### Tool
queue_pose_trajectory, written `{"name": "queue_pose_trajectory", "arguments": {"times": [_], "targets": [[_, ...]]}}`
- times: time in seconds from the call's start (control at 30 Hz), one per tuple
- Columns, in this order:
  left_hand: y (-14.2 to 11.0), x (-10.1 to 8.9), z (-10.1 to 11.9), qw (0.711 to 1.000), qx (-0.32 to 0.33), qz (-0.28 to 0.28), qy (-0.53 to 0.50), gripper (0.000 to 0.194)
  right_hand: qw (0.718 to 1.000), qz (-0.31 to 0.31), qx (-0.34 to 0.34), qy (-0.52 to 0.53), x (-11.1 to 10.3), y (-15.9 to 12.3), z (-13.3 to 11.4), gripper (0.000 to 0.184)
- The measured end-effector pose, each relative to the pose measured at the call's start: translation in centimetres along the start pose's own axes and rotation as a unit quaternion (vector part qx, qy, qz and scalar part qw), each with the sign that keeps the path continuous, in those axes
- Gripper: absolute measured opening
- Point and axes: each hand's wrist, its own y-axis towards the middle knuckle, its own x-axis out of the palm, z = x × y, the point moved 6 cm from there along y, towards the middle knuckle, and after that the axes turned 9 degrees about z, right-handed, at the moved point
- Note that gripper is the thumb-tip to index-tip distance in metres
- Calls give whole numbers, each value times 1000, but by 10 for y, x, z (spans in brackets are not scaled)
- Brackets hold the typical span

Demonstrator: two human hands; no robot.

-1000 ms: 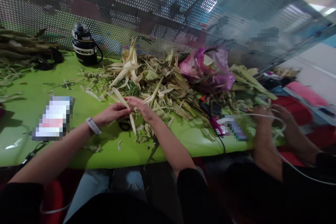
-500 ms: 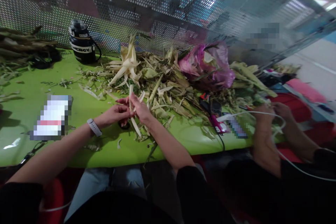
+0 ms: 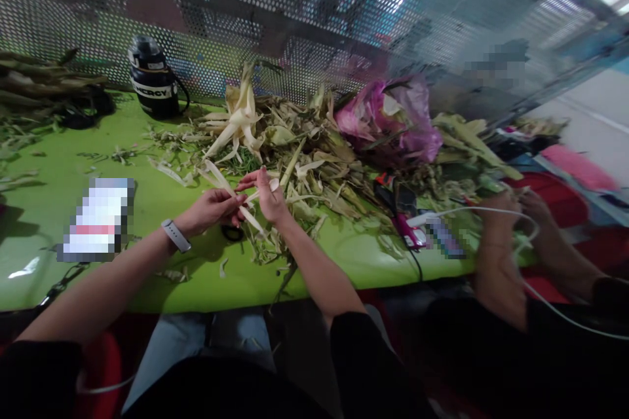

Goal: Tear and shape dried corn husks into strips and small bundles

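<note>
Above the front of the green table, my left hand (image 3: 216, 208) pinches pale corn husk strips (image 3: 253, 220) between thumb and fingers. One strip points up and away, and another slants down to the right. Close on the right, my right hand (image 3: 271, 201) holds a strip whose pale end shows by the thumb. Some of its fingers are stretched toward my left hand, and how firmly it grips is hard to see. A peeled-back bunch of corn husk (image 3: 242, 114) stands just beyond, against a heap of dry husks (image 3: 329, 160).
A dark bottle (image 3: 154, 82) stands at the back left, and a phone (image 3: 97, 219) lies left on the green table (image 3: 167, 294). A pink plastic bag (image 3: 393, 121) and scissors (image 3: 410, 229) are to the right. Another person's hands (image 3: 498, 206) work at far right, near a white cable.
The upright husk strip has tipped over to the left. My right hand has shifted slightly right, away from my left hand, and its fingers have spread more.
</note>
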Motion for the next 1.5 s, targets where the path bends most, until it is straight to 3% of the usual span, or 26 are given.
{"name": "queue_pose_trajectory", "arguments": {"times": [0.1, 0.3, 0.47, 0.6, 0.77, 0.93, 1.07, 1.17, 1.27, 1.4, 1.5], "targets": [[1, -1, -3, 1000, 2, -2, 3, 42, 1000, 9, -7, -10, -4, 1, 0, 60], [4, -7, -3, 999, 13, 47, -16, 40, 996, -30, 81, 29, -2, 6, 9, 74], [2, -8, 3, 999, 35, 32, 5, 46, 996, -29, 75, 26, -4, 8, 10, 80], [-2, -3, 10, 997, 56, 6, 59, 33, 997, -28, 71, 17, -3, 6, 9, 81], [3, -10, 14, 994, 94, 46, 39, 30, 998, -29, 51, 13, -2, 3, 8, 75], [7, -14, 4, 998, 45, 50, -15, 17, 998, -26, 51, 34, -3, 4, 10, 71], [7, -14, 0, 986, -39, 55, -153, 20, 991, -56, 93, 76, -2, 8, 13, 69], [8, -14, 1, 970, -71, 45, -226, 24, 993, -2, 103, 55, -9, 13, 15, 69], [8, -15, 1, 961, -75, 39, -264, 22, 993, 43, 106, 25, -13, 14, 15, 66], [8, -13, -1, 967, -54, 45, -244, 19, 995, 4, 103, 14, -6, 11, 17, 58], [8, -14, -1, 979, 3, 68, -190, 18, 993, -38, 101, 45, -2, 8, 18, 49]]}}
